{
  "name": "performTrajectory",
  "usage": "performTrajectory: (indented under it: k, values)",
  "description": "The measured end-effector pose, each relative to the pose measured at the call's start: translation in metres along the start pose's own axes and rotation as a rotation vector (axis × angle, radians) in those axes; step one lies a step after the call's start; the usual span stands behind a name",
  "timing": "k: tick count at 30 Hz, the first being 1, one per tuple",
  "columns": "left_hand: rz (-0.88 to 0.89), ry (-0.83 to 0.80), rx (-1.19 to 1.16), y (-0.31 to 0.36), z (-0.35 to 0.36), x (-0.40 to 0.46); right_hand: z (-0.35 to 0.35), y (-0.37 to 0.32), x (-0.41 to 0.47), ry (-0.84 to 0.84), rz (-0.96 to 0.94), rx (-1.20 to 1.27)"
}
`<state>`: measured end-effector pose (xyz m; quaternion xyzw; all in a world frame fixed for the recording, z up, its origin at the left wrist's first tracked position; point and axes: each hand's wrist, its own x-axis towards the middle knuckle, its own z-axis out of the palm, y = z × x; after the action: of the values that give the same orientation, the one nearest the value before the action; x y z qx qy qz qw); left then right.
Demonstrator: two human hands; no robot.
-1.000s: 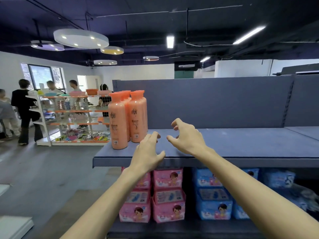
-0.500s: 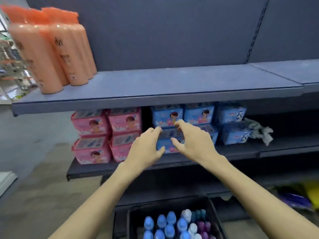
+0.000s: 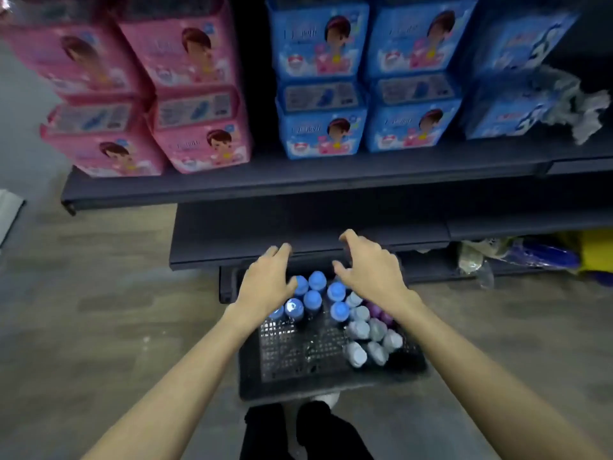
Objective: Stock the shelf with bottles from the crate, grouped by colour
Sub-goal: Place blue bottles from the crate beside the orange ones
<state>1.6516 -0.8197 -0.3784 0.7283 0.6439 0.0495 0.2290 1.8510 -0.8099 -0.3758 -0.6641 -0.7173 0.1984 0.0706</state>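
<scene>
A: Grip status, head view?

B: Both hands were empty, fingers spread: left hand [image 3: 265, 287] and right hand [image 3: 371, 277] above the blue bottles [image 3: 315, 293] upright in the crate [image 3: 298, 383] on the floor, positioned, I judged, for a same-colour pickup.

A: Others?

B: Grey bottles [image 3: 368, 340] stood beside them.

You have two hands in view, the left hand [image 3: 265, 287] and the right hand [image 3: 371, 273], and one black crate [image 3: 298, 383] on the floor. In the crate you can count seven blue-capped bottles [image 3: 313, 298] toward its far left corner, about nine pale grey-capped bottles [image 3: 360, 328] along its right side, and at least two purple-capped bottles [image 3: 376, 312], partly hidden. On the shelf above you see four pink packs [image 3: 199, 127] at its left end and six blue packs [image 3: 321, 131] beside them.
</scene>
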Motion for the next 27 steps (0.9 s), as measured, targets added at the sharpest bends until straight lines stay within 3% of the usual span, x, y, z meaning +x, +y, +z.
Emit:
performTrajectory:
  k: [6, 13, 27]
  values:
    - [-0.196, -0.211, 0.054, -0.042, 0.088, -0.02, 0.104, 0.027, -0.006, -0.191, 0.064, 0.021]
    - [-0.33, -0.319, 0.022, -0.091, 0.167, -0.033, 0.22, 0.034, -0.007, -0.326, 0.088, 0.014]
    - [-0.384, -0.384, -0.052, -0.152, 0.246, -0.029, 0.343, 0.021, 0.03, -0.292, -0.007, -0.045]
